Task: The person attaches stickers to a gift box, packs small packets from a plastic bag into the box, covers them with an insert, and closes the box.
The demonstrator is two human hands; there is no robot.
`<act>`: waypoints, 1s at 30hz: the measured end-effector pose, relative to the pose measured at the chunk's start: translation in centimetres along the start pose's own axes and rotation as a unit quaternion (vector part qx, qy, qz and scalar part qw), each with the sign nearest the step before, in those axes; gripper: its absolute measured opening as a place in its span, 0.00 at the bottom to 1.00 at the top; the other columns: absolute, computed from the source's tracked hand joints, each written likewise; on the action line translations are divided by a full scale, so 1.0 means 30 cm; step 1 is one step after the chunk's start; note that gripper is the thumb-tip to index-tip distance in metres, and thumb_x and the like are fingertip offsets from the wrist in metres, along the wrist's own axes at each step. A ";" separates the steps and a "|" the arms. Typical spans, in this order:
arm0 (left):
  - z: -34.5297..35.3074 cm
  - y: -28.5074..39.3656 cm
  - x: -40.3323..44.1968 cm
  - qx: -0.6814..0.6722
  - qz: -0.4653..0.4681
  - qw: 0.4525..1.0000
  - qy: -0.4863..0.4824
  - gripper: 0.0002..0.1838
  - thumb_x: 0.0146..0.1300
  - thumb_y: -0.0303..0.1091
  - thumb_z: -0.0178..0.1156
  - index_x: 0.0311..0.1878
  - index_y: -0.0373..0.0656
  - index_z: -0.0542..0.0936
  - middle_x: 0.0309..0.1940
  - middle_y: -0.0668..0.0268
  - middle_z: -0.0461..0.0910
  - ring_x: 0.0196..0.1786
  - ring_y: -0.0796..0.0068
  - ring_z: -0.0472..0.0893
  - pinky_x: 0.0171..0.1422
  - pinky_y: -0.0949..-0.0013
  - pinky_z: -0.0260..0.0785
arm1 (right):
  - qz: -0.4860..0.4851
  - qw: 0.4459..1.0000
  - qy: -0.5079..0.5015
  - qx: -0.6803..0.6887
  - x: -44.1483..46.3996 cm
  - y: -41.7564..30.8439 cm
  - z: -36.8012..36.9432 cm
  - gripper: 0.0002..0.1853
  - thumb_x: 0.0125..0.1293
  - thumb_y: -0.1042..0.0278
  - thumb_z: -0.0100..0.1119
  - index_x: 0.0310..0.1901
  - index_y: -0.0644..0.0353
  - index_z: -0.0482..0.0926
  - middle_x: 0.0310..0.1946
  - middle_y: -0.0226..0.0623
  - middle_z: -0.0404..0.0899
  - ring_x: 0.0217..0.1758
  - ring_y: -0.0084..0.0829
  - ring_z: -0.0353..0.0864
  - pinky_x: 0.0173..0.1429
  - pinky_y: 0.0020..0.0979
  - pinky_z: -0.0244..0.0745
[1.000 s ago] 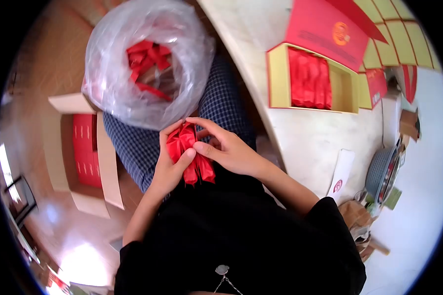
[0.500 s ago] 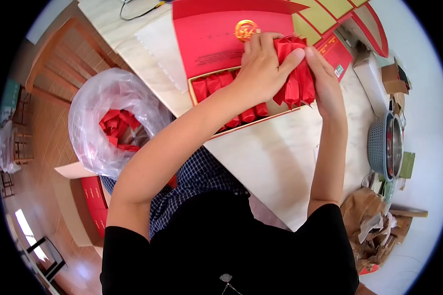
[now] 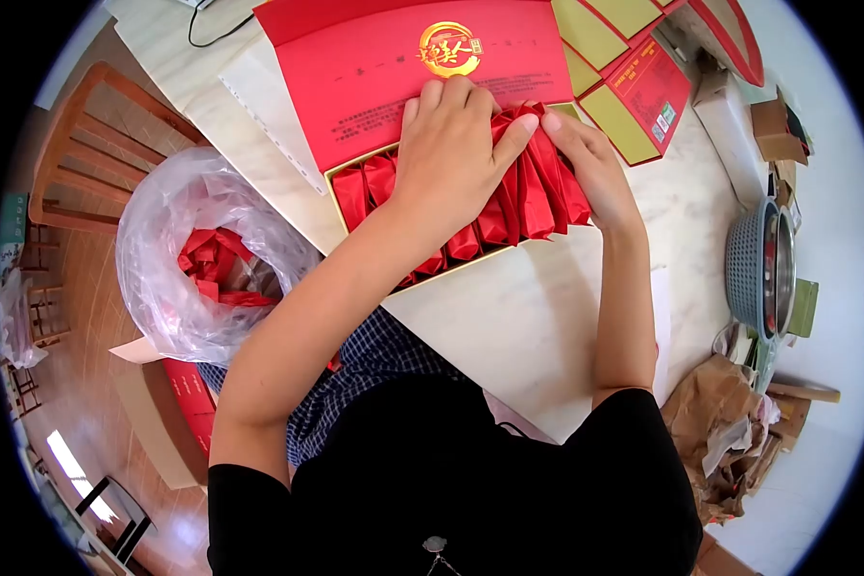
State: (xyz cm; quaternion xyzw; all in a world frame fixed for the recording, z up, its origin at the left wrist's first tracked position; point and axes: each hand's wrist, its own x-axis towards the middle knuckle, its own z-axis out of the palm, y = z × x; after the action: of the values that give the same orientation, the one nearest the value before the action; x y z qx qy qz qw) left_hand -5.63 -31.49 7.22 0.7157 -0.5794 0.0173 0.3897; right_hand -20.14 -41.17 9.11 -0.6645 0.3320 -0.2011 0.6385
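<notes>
A red gift box (image 3: 328,184) with gold edges lies on the table, its lid (image 3: 355,72) folded back and printed with a gold round emblem. Rows of small red packets (image 3: 379,178) sit inside it. My left hand (image 3: 456,149) lies over the packets, its thumb against the top of an upright bunch of red packets (image 3: 538,187). From the other side my right hand (image 3: 595,163) presses its fingers on the same bunch. Both hands grip the bunch between them, at the box's right end. The packets under my left palm are hidden.
A clear plastic bag (image 3: 154,278) holding more red packets stands left of the table by a wooden chair (image 3: 96,134). Further red boxes (image 3: 634,106) lie at the back right. A blue-grey basket (image 3: 747,259) and crumpled brown paper (image 3: 706,403) are at the right.
Both hands have brought the bunch of red packets left and down into the right end of the box. The whole view has shifted slightly.
</notes>
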 end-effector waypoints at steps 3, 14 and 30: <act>0.031 -0.013 0.000 0.058 0.035 0.996 0.063 0.18 0.60 0.46 0.61 0.41 0.39 0.77 0.38 0.61 0.73 0.46 0.63 0.71 0.51 0.63 0.62 | -0.062 0.993 0.021 -0.098 0.007 0.027 0.007 0.22 0.71 0.59 0.56 0.60 0.65 0.73 0.44 0.35 0.81 0.45 0.21 0.78 0.49 0.25 0.73; -0.110 -0.046 -0.072 -0.141 -0.006 0.988 0.066 0.12 0.64 0.35 0.57 0.48 0.39 0.75 0.42 0.59 0.75 0.47 0.57 0.74 0.51 0.60 0.66 | -0.165 0.895 0.173 -0.376 -0.003 0.069 0.031 0.11 0.72 0.66 0.52 0.45 0.66 0.71 0.36 0.42 0.79 0.37 0.24 0.78 0.42 0.28 0.74; -0.365 -0.462 -1.206 -0.294 -0.505 0.751 0.310 0.07 0.72 0.27 0.48 0.46 0.38 0.76 0.36 0.70 0.75 0.40 0.84 0.72 0.47 0.78 0.67 | -0.144 0.944 -0.199 -0.220 -0.151 0.458 1.207 0.13 0.64 0.76 0.56 0.50 0.63 0.73 0.38 0.46 0.79 0.40 0.45 0.81 0.47 0.36 0.75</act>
State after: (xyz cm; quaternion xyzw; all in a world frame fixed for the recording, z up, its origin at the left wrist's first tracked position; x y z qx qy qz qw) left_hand -1.14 4.70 -9.86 0.7097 0.0419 -0.1322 0.6907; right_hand -0.80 -11.63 -7.43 -0.8558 0.1349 -0.0769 0.4934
